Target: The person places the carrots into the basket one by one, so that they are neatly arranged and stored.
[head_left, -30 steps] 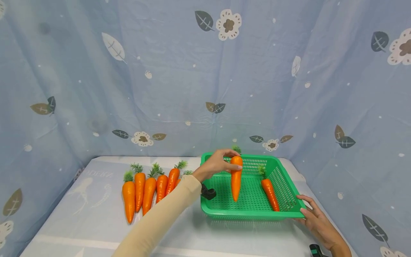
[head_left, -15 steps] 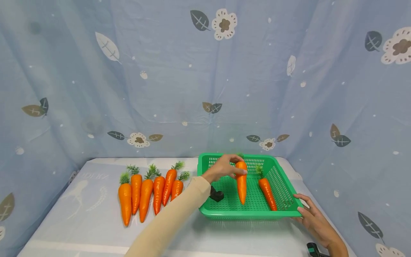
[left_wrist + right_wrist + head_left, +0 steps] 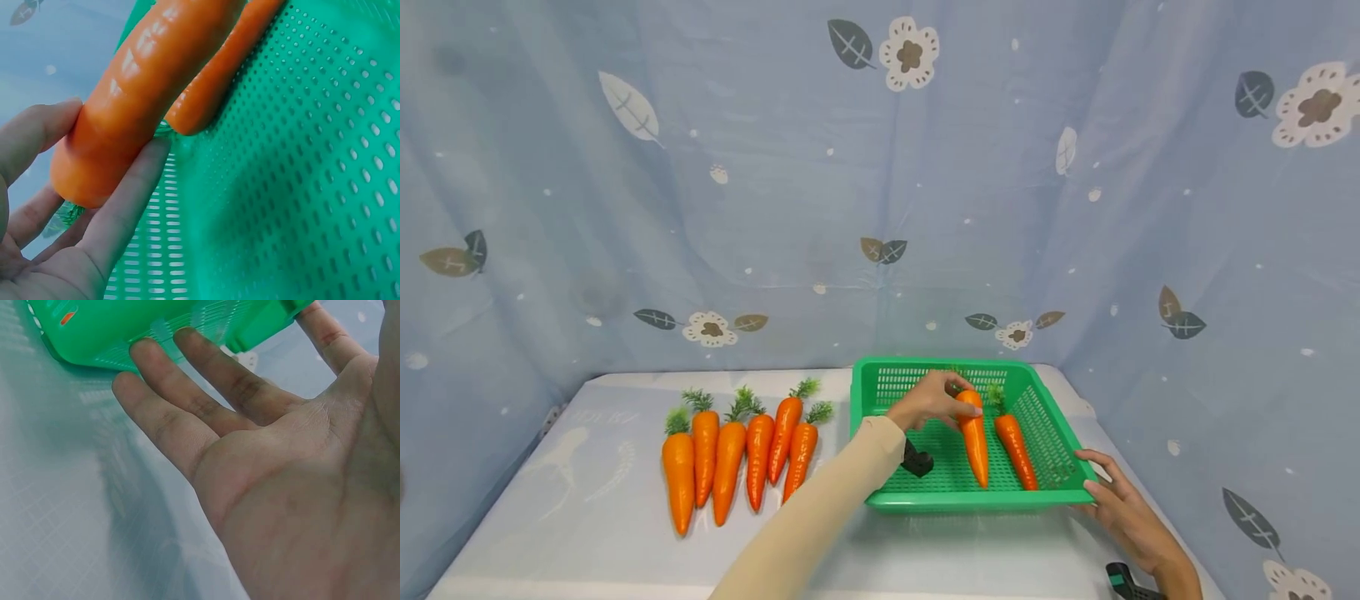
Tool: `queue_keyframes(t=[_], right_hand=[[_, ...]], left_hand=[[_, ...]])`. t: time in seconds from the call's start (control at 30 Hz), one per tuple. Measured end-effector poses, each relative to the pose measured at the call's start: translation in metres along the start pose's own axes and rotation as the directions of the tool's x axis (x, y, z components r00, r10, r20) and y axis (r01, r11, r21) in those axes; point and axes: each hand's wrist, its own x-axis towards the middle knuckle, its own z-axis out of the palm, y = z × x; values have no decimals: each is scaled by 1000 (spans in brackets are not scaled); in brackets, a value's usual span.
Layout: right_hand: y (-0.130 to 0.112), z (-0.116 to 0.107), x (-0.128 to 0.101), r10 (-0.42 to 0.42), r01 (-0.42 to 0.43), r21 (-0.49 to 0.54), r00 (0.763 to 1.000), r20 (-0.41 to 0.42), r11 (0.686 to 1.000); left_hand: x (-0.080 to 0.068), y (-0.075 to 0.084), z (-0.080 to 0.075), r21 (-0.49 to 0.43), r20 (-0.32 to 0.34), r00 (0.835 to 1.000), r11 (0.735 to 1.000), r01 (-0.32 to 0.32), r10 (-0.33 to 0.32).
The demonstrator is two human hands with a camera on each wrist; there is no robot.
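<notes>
Thumb and fingers of my left hand [image 3: 931, 398] pinch an orange carrot [image 3: 977, 450] near its thick top, over the green plastic basket [image 3: 970, 500]. The carrot's tip slants down toward the near side of the basket. Beside it, on the right, another carrot [image 3: 1017, 454] with a leafy green top lies in the basket. In the left wrist view the held carrot [image 3: 134, 103] overlaps that second carrot. My right hand [image 3: 1123, 512] holds the basket's near right corner, thumb at the rim; in the right wrist view its other fingers [image 3: 206, 406] reach under the basket.
Several carrots [image 3: 727, 471] with green tufts lie in a row on the white table [image 3: 550, 517], left of the basket. A flower-patterned blue curtain [image 3: 805, 208] hangs behind and along the sides. Dark wrist devices [image 3: 917, 460] show at both wrists.
My left hand has lowered the carrot further into the basket and moved it right, closer to the carrot inside. The right hand stays at the corner. The whole view has shifted slightly.
</notes>
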Motion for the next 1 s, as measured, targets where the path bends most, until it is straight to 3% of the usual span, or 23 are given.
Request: queue_keyframes(t=[0.3, 0.7, 1.0], right_hand=[[0, 1, 2, 29, -29, -26, 999, -32, 999], [2, -2, -3, 20, -20, -11, 1000, -12, 1000], [1, 0, 0, 15, -16, -39, 1000, -20, 999]], left_hand=[[11, -8, 11, -12, -17, 1000, 1000, 13, -13], [19, -11, 34, -29, -38, 997, 998, 59, -60], [27, -14, 44, 23, -40, 996, 997, 80, -79]])
